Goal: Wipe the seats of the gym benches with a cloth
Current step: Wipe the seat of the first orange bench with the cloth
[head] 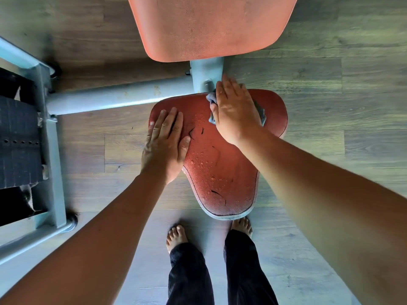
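A red gym bench seat [218, 168] lies below me, wet with droplets and cracked in places. My right hand [235, 111] presses flat on a blue-grey cloth [211, 100] at the far end of the seat, close to the frame post. The cloth is mostly hidden under the palm. My left hand [164, 142] rests flat with straight fingers on the seat's left edge. An orange-red back pad [209, 25] stands beyond the seat.
The grey steel frame [123, 95] runs left from the post to a machine base with a dark weight stack [17, 139]. Wood-look flooring surrounds the bench. My bare feet [176, 236] in dark trousers stand at the seat's near tip.
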A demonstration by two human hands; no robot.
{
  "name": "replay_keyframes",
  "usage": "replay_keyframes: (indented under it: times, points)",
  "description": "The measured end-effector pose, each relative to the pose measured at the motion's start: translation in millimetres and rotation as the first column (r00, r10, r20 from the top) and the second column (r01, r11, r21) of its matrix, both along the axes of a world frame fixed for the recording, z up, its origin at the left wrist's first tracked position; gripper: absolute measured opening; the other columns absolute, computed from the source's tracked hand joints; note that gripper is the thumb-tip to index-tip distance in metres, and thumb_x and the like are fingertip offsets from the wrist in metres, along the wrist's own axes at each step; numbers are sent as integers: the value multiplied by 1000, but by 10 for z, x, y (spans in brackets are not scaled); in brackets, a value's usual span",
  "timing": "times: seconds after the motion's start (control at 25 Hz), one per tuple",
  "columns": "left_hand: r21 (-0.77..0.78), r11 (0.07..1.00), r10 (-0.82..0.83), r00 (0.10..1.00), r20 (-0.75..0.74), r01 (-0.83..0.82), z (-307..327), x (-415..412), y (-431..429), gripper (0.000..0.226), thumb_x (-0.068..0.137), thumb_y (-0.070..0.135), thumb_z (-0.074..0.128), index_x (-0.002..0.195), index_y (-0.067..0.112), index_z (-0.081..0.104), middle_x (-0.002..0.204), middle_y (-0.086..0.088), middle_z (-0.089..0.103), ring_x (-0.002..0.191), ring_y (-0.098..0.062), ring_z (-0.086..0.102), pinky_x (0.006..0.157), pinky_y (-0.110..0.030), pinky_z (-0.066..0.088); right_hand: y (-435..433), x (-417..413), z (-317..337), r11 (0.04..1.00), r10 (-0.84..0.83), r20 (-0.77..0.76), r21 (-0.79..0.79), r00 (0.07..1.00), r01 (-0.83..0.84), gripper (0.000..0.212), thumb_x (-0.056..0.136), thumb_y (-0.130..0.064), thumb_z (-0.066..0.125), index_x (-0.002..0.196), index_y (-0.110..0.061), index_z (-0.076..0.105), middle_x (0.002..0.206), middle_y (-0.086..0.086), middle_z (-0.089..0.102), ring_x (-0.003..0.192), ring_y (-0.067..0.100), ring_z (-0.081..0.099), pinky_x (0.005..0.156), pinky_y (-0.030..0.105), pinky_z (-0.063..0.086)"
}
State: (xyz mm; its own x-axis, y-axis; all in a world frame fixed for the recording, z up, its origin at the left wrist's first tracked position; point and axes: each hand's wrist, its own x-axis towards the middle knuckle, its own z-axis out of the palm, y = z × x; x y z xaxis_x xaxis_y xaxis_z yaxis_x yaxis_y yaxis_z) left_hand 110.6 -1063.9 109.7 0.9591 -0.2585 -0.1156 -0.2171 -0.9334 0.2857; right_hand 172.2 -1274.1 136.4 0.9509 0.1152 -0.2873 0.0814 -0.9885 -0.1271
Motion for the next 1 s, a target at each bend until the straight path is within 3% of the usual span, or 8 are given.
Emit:
replay_keyframes:
  times: [0.16,0.24,0.36,0.48,0.6,0.72,0.88,1.0]
  points:
    - [-5,1000,0,1000,-22,0,18,12,-2,65,107,47,27,162,14,29,172,-6,23,160,-28,16,130,-49,15,-61,-1063,240,984,145,41,100,989,-148,60,106,-35,31,156,-3,36,167,17,28,155,32,27,126,49,24]
    - [-12,1000,6,1000,-27,-6,-2,14,10,65,106,48,26,163,15,29,172,-5,22,160,-27,15,130,-49,15,-253,-870,170,973,206,35,98,978,-208,60,107,-37,30,158,-4,31,167,17,27,156,31,25,127,48,23]
    - [-15,1000,12,1000,2,-12,-40,-5,14,64,107,47,27,162,15,30,172,-5,23,160,-28,17,129,-51,17,-465,-50,-38,999,50,21,-19,999,-50,65,107,-40,22,158,-1,23,168,21,23,157,34,20,127,50,20]
    - [-34,999,1,999,33,0,-53,3,4,63,107,46,29,161,13,33,170,-7,27,159,-30,20,127,-53,20,-351,-72,-31,995,-94,-10,-28,996,93,72,101,-43,14,157,0,29,166,21,26,156,36,21,128,50,16]
    - [-37,999,-1,1000,20,2,-44,3,22,64,107,46,28,161,13,32,171,-7,26,159,-30,19,128,-53,19,-267,-880,101,999,2,50,37,999,-4,62,104,-37,30,154,0,37,163,19,35,153,35,30,126,51,23]
    - [-41,999,10,999,30,-8,-43,6,8,64,107,46,28,160,12,34,170,-8,28,158,-31,21,128,-53,20,-541,-783,86,990,120,78,65,990,-125,59,107,-34,34,155,0,35,162,20,36,152,34,34,124,50,29]
    - [-46,999,9,999,39,-7,-42,1,2,63,107,46,28,160,12,35,169,-8,29,158,-31,23,128,-52,20,-769,2,-41,973,-230,26,-25,973,230,62,107,-34,34,158,1,23,164,23,29,153,37,27,126,48,23]
    - [-28,1000,1,1000,22,0,-43,4,17,64,107,46,28,161,13,33,170,-7,27,158,-30,21,128,-52,20,-449,-378,5,968,-248,57,-26,967,250,64,105,-35,32,158,1,24,163,23,31,153,37,27,127,49,20]
